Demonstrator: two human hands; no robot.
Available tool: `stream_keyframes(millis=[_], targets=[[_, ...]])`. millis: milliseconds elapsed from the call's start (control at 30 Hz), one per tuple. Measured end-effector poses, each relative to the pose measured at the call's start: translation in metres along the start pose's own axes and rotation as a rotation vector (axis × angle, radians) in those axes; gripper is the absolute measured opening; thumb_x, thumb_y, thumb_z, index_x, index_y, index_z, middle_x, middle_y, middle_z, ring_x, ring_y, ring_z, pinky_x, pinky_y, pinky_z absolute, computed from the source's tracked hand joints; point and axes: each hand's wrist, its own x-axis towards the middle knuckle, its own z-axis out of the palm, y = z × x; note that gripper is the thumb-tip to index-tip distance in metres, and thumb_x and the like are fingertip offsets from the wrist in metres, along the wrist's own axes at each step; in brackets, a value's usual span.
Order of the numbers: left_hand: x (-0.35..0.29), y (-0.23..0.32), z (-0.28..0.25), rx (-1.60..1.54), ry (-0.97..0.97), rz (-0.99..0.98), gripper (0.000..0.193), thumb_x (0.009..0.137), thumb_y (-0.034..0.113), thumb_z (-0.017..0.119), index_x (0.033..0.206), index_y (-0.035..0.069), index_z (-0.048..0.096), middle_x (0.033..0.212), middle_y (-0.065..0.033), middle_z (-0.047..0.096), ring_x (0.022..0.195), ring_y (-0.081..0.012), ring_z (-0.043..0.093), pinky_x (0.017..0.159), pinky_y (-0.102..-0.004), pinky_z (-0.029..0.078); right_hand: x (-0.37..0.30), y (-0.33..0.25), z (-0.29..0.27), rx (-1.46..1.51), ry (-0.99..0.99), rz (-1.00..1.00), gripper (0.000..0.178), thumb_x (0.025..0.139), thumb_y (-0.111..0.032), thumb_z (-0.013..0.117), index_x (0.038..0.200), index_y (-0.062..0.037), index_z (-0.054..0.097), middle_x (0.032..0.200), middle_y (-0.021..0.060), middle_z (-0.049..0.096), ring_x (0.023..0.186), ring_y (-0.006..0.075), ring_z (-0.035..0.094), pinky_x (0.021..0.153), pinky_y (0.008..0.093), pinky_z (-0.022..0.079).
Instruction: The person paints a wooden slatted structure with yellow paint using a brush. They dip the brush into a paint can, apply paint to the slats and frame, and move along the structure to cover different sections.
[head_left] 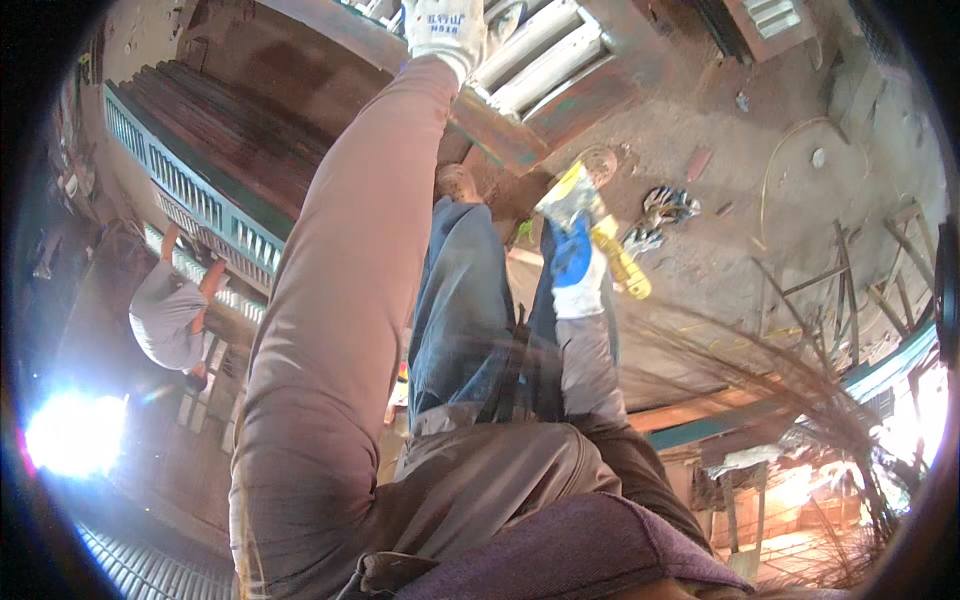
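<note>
My left hand [445, 35], in a white work glove, reaches to the top edge, over a wooden louvered shutter [545, 60] with white slats and a worn brown frame. Its fingers run past the picture's edge, so their grip is hidden. Lower and to the right, my right hand [578, 262] wears a white glove with a blue patch. It is closed round a tool with a yellow handle [625, 265]; the tool's pale and yellow far end lies by my shoe, and its exact kind is unclear. This hand hangs in front of my right leg, apart from the shutter.
A long light-blue louvered frame [195, 190] leans by dark boards [220, 130] at left. Another person in a grey shirt [168, 315] bends near it. Crumpled striped gloves or cloth [670, 205] lie on the floor. Wooden trestles [850, 290] and thin dry stalks [800, 400] stand at right.
</note>
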Motion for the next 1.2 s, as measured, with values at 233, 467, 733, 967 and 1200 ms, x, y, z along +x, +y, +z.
stream_keyframes(millis=[233, 467, 733, 967, 1200], targets=[[0.005, 0.002, 0.021, 0.085, 0.039, 0.017, 0.071, 0.085, 0.062, 0.052, 0.141, 0.018, 0.045, 0.148, -0.0195, 0.034, 0.134, -0.0366, 0.036, 0.111, -0.0591, 0.020, 0.030, -0.124, 0.096, -0.600, -0.166, -0.469, 0.031, 0.094, -0.019, 0.064, 0.118, -0.0007, 0.058, 0.100, 0.0041, 0.062, 0.081, 0.0092, 0.058, 0.066, 0.0244, 0.048], [0.002, -0.004, 0.015, -0.073, -0.018, 0.013, 0.067, 0.086, 0.057, 0.052, 0.138, 0.015, 0.048, 0.149, -0.0202, 0.032, 0.139, -0.0344, 0.028, 0.115, -0.0547, 0.015, 0.090, -0.219, 0.218, -1.075, -0.449, -0.741, 0.033, 0.094, -0.013, 0.063, 0.121, 0.0034, 0.057, 0.114, 0.0081, 0.062, 0.097, 0.0144, 0.061, 0.084, 0.0303, 0.053], [0.005, -0.008, -0.002, -0.199, -0.192, -0.003, 0.069, 0.088, 0.058, 0.049, 0.145, 0.018, 0.039, 0.154, -0.0138, 0.028, 0.143, -0.0310, 0.024, 0.117, -0.0521, 0.012, 0.119, -0.214, 0.332, -1.303, -0.619, -0.654, 0.034, 0.089, -0.011, 0.068, 0.121, -0.0005, 0.061, 0.108, 0.0070, 0.066, 0.098, 0.0142, 0.062, 0.087, 0.0311, 0.050], [0.007, -0.015, -0.001, -0.357, -0.158, -0.008, 0.069, 0.085, 0.053, 0.055, 0.142, 0.016, 0.042, 0.153, -0.0129, 0.029, 0.144, -0.0297, 0.023, 0.117, -0.0513, 0.014, 0.143, -0.242, 0.441, -2.197, -1.654, -1.791, 0.036, 0.072, -0.017, 0.071, 0.107, -0.0230, 0.069, 0.111, -0.0001, 0.065, 0.104, 0.0214, 0.060, 0.087, 0.0341, 0.052], [0.004, -0.012, 0.004, -0.423, -0.138, -0.059, 0.064, 0.085, 0.051, 0.056, 0.138, 0.017, 0.047, 0.156, -0.0113, 0.026, 0.145, -0.0291, 0.022, 0.119, -0.0497, 0.010, 0.194, -0.245, 0.533, -1.925, -2.336, -1.939, 0.033, 0.069, -0.019, 0.070, 0.101, -0.0265, 0.069, 0.110, 0.0006, 0.063, 0.103, 0.0239, 0.060, 0.083, 0.0370, 0.055]])
